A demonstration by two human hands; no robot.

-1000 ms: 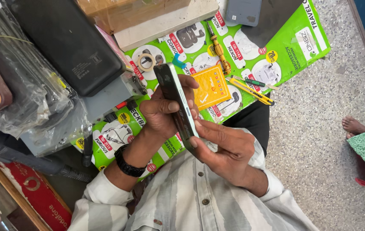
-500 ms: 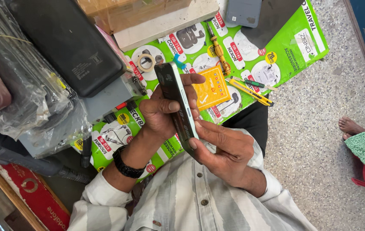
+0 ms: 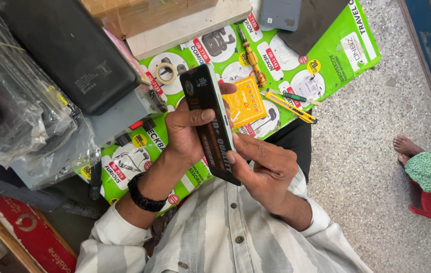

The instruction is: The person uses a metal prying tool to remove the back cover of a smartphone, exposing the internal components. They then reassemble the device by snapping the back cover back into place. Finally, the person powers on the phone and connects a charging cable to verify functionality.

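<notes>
A dark smartphone (image 3: 209, 126) with a printed film on its face is held upright over my lap. My left hand (image 3: 185, 132), with a black band on the wrist, grips it from the left, thumb across the face. My right hand (image 3: 266, 167) holds the lower right edge, with the thumb tip pressing the side of the phone. Behind the phone, a small yellow packet (image 3: 246, 101) lies on a green printed mat (image 3: 326, 55).
On the mat lie a tape roll (image 3: 166, 73), a wooden-handled screwdriver (image 3: 253, 60), a yellow cutter (image 3: 291, 107), a green-handled tool (image 3: 291, 96) and a grey phone (image 3: 281, 12). A big black device (image 3: 69, 50) and plastic bags (image 3: 18, 126) sit left. Another person's foot (image 3: 410, 147) is at right.
</notes>
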